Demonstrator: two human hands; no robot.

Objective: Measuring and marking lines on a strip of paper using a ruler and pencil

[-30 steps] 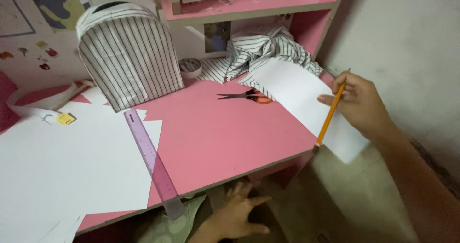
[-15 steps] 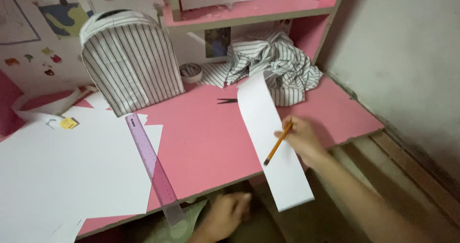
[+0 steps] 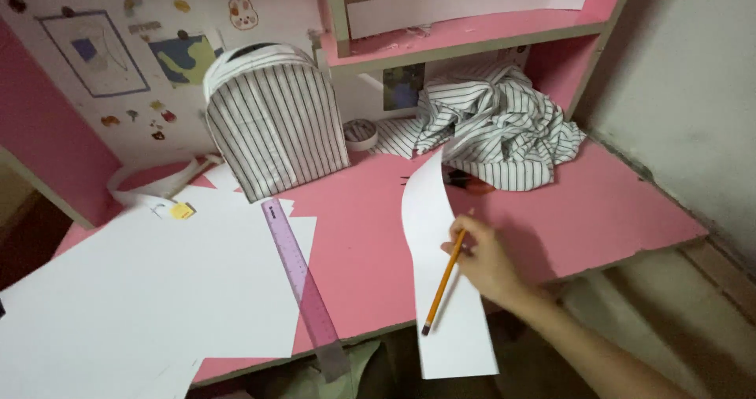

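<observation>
Right now my right hand [image 3: 488, 265] has its grip closed on a yellow pencil [image 3: 442, 286] and a long white paper strip [image 3: 441, 273], which curves across the pink table [image 3: 598, 210] and overhangs its front edge. Left hand's out of view. No pencil marks visible on the strip. Purple ruler [image 3: 303, 285] lies beside white sheets [image 3: 142, 304]; colourful stickers [image 3: 134, 120] dot the back wall.

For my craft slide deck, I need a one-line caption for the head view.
Right hand holds a yellow pencil against a curved white paper strip on a pink desk.
</observation>
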